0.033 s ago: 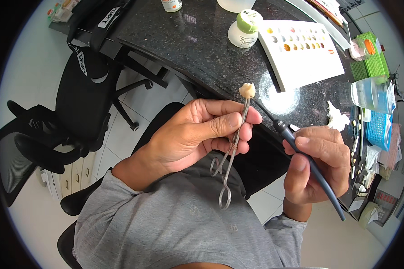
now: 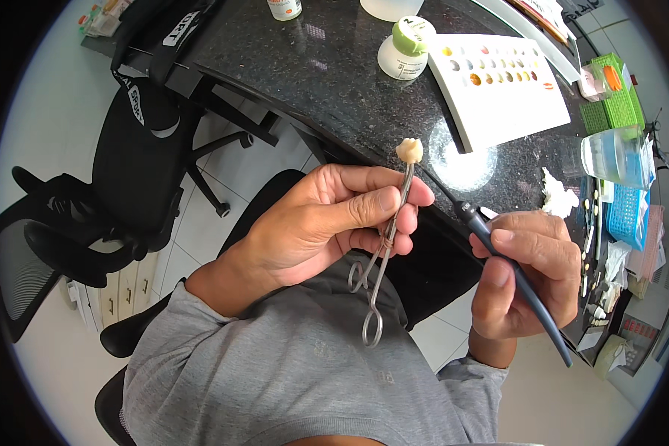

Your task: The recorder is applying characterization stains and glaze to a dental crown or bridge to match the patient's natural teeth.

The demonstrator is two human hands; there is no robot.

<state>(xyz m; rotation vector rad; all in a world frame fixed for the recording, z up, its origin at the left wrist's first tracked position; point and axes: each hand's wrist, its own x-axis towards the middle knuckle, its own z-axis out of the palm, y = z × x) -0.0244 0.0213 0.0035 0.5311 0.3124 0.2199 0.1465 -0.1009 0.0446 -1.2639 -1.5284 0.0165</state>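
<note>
My left hand grips a metal hemostat with its thumb and fingers. The hemostat's ring handles hang down over the grey shirt, and an elastic-like band wraps its shanks. At its upper tip sits a small cream-coloured dental crown. My right hand is closed around a fine brush with a dark blue handle, held slantwise like a pen. The brush's thin dark tip points up and left, ending close beside the crown; whether it touches cannot be made out.
On the black speckled table stand a green-capped white jar and a white palette with rows of coloured wells. To the right are crumpled tissue, a clear water cup, and green and blue baskets. A black office chair stands left.
</note>
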